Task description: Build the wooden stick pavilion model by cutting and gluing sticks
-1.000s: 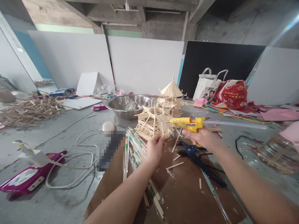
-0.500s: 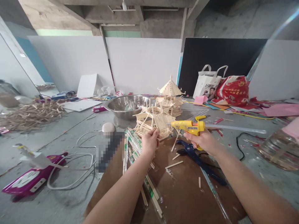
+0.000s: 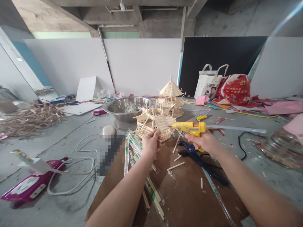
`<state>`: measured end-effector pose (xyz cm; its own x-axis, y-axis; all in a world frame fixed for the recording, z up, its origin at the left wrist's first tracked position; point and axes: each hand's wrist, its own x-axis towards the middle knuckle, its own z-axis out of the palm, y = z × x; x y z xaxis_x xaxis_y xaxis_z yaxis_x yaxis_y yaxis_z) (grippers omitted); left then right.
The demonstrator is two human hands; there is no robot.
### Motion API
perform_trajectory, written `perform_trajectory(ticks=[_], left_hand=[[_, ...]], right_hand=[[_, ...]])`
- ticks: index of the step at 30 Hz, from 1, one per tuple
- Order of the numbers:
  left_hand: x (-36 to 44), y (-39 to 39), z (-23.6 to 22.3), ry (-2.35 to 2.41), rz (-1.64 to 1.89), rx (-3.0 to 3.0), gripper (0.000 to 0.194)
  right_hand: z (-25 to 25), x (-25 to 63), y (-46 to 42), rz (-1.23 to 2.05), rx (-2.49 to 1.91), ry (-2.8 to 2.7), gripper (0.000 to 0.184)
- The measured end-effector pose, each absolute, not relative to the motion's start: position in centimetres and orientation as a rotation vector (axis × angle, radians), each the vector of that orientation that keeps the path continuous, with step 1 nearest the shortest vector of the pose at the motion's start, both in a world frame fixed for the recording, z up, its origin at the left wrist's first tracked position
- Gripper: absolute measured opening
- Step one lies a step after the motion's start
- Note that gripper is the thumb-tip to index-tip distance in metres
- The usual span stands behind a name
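My right hand [image 3: 205, 141] is wrapped round the handle of a yellow hot glue gun [image 3: 189, 126], its nozzle pointing left toward a model building of wooden sticks [image 3: 165, 122]. At the model's near side, the fingers of my left hand [image 3: 151, 142] are pinched together; what they hold, if anything, is too small to make out. A stick tower with a pointed roof [image 3: 170, 88] stands behind. Wrapped chopsticks [image 3: 134, 142] lie beside my left wrist. Below the glue gun rests a dark blue hand cutter [image 3: 201, 162] on a brown board [image 3: 180, 198].
A steel bowl [image 3: 113, 110] stands behind at left. A purple power strip [image 3: 30, 183] with a white cable lies left. Loose stick pieces [image 3: 175, 166] are scattered on the board. A large clear bottle [image 3: 281, 148] is at right, bags [image 3: 233, 90] at the back.
The whole view has shifted slightly. Both hands and the glue gun keep almost the same place by the model.
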<state>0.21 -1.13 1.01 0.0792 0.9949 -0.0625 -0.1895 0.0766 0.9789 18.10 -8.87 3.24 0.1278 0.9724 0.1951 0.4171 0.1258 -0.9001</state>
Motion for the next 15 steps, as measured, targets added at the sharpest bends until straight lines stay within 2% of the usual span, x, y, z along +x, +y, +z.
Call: perform_trajectory(ticks=[15], left_hand=[[0.11, -0.92, 1.00, 1.068, 1.143, 1.025, 0.027]], right_hand=[[2.84, 18.37, -8.66, 0.782, -1.411, -1.399, 0.030]])
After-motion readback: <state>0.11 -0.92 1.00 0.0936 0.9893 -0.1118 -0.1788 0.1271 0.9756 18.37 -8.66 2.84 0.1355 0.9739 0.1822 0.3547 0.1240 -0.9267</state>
